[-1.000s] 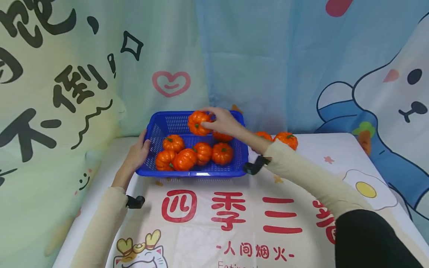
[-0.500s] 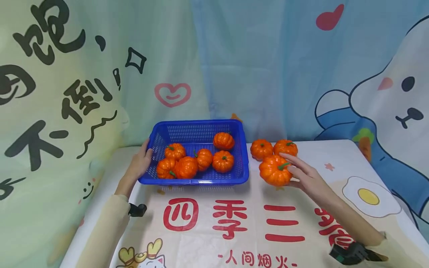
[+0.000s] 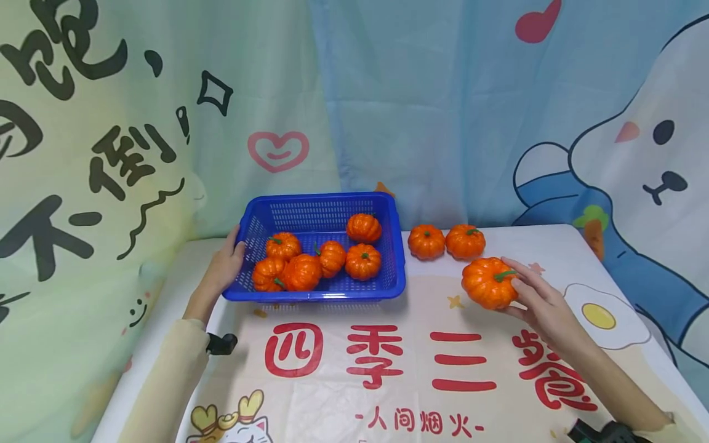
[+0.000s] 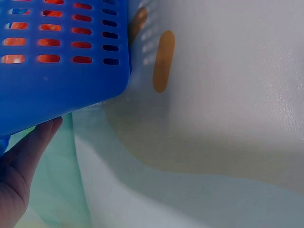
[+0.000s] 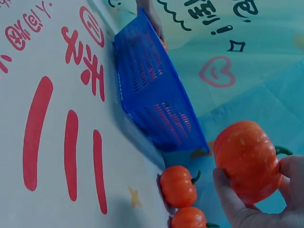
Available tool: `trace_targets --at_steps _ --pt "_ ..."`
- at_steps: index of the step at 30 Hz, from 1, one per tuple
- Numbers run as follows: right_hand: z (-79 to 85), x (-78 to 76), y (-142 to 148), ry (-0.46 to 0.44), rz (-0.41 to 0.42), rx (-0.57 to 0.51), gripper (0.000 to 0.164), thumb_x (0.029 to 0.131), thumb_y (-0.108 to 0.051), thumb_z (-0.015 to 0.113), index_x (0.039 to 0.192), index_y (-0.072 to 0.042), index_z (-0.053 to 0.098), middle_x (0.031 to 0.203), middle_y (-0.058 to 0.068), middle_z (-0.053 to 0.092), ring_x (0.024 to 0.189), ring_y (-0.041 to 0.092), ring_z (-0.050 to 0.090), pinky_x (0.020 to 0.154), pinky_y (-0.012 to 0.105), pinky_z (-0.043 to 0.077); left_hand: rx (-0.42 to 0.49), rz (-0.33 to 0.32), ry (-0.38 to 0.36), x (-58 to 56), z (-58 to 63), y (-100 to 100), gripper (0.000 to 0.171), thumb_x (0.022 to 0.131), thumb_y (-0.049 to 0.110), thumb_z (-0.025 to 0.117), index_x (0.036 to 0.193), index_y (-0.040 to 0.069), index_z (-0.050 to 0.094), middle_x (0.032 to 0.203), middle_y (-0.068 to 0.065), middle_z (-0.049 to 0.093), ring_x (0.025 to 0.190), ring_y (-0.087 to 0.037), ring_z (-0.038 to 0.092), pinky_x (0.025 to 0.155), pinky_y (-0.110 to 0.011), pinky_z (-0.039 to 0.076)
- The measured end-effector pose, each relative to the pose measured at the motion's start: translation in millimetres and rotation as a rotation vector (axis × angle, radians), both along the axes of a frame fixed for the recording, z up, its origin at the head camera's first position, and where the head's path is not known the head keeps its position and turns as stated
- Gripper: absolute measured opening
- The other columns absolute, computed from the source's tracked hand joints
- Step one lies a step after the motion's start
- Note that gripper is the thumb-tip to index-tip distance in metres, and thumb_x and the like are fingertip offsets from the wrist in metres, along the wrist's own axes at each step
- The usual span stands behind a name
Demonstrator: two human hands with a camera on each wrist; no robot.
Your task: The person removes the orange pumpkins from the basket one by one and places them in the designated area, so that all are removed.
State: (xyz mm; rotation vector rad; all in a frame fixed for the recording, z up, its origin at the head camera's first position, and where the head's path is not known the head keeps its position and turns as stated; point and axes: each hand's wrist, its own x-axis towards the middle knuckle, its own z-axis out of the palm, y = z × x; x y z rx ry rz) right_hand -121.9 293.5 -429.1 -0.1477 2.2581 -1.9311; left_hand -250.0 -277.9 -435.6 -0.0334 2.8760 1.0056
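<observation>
My right hand (image 3: 545,304) holds a small orange pumpkin (image 3: 488,283) with a green stem, fingers and thumb at its right side. In the right wrist view this pumpkin (image 5: 247,161) appears raised off the table. My left hand (image 3: 221,264) grips the left rim of a blue plastic basket (image 3: 316,296), its thumb at the rim. The left wrist view shows the left fingers (image 4: 40,137) against the basket's outer edge; the thumb is mostly out of sight there. Several pumpkins (image 3: 304,272) lie inside the basket, most of them toward its front.
Two more pumpkins, one on the left (image 3: 426,242) and one on the right (image 3: 466,241), sit side by side right of the basket. A printed cloth (image 3: 410,344) covers the table. Behind it hangs a printed curtain (image 3: 399,123).
From above the basket, my right hand has carried the pumpkin right, past the pair on the table, and a little farther since half a second ago. The left hand stays at the rim.
</observation>
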Motion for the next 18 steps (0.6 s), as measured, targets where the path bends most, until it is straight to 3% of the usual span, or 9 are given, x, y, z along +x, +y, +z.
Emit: trace_targets --at_steps 4,7,9,11,14,16,18 --pt "-7.0 -6.9 11 -0.037 -0.058 0.065 0.061 0.103 -0.033 0.042 0.157 -0.029 0.014 0.16 0.017 0.0 0.114 -0.007 0.047 0.082 0.014 0.054 0.008 -0.005 -0.003 -0.4 1.4 0 0.058 0.105 0.029 0.021 0.157 0.009 0.004 0.152 -0.035 0.026 0.132 -0.057 0.037 0.112 -0.064 0.027" --pt "-15.4 -22.0 23 -0.082 -0.133 0.202 0.072 0.1 -0.039 0.049 0.157 -0.033 0.006 0.159 0.022 0.009 0.129 0.018 0.041 0.082 0.016 0.054 0.003 -0.007 0.003 -0.8 2.5 -1 0.058 0.105 0.029 0.021 0.157 0.009 0.003 0.152 -0.035 0.025 0.131 -0.058 0.037 0.112 -0.064 0.026" --pt "-22.6 -36.6 33 -0.102 -0.182 0.306 0.08 0.096 -0.045 0.053 0.157 -0.031 0.002 0.16 0.026 0.007 0.136 0.035 0.032 0.086 0.023 0.056 -0.001 -0.004 0.005 -1.2 2.5 -1 0.058 0.105 0.029 0.021 0.157 0.009 0.003 0.152 -0.035 0.026 0.131 -0.057 0.038 0.112 -0.064 0.026" --pt "-30.9 -52.7 43 -0.109 -0.231 0.376 0.088 0.094 -0.049 0.056 0.157 -0.025 -0.001 0.16 0.028 0.006 0.14 0.049 0.021 0.095 0.039 0.054 -0.002 -0.002 -0.002 -1.7 1.9 0 0.058 0.105 0.03 0.021 0.157 0.01 0.002 0.152 -0.035 0.026 0.131 -0.057 0.038 0.112 -0.064 0.027" --pt "-42.0 -78.5 58 -0.095 -0.285 0.437 0.092 0.092 -0.05 0.057 0.157 -0.017 0.001 0.158 0.031 0.007 0.141 0.053 0.016 0.102 0.062 0.041 -0.002 0.001 -0.007 -1.3 0.8 0 0.058 0.105 0.03 0.021 0.157 0.011 0.002 0.151 -0.035 0.027 0.131 -0.057 0.038 0.112 -0.064 0.028" --pt "-46.5 -94.6 65 -0.086 -0.312 0.444 0.093 0.093 -0.05 0.057 0.157 -0.013 0.001 0.158 0.032 0.007 0.141 0.054 0.015 0.103 0.068 0.034 -0.001 0.002 -0.012 -0.5 0.5 1 0.058 0.105 0.03 0.021 0.157 0.011 0.002 0.151 -0.035 0.027 0.131 -0.057 0.039 0.111 -0.064 0.028" --pt "-48.9 -108.1 70 -0.093 -0.328 0.463 0.092 0.093 -0.05 0.056 0.157 -0.012 0.001 0.158 0.033 0.007 0.141 0.054 0.018 0.102 0.063 0.04 0.0 0.003 -0.012 0.9 0.7 1 0.058 0.105 0.029 0.021 0.157 0.01 0.002 0.151 -0.036 0.027 0.13 -0.057 0.039 0.111 -0.064 0.028"
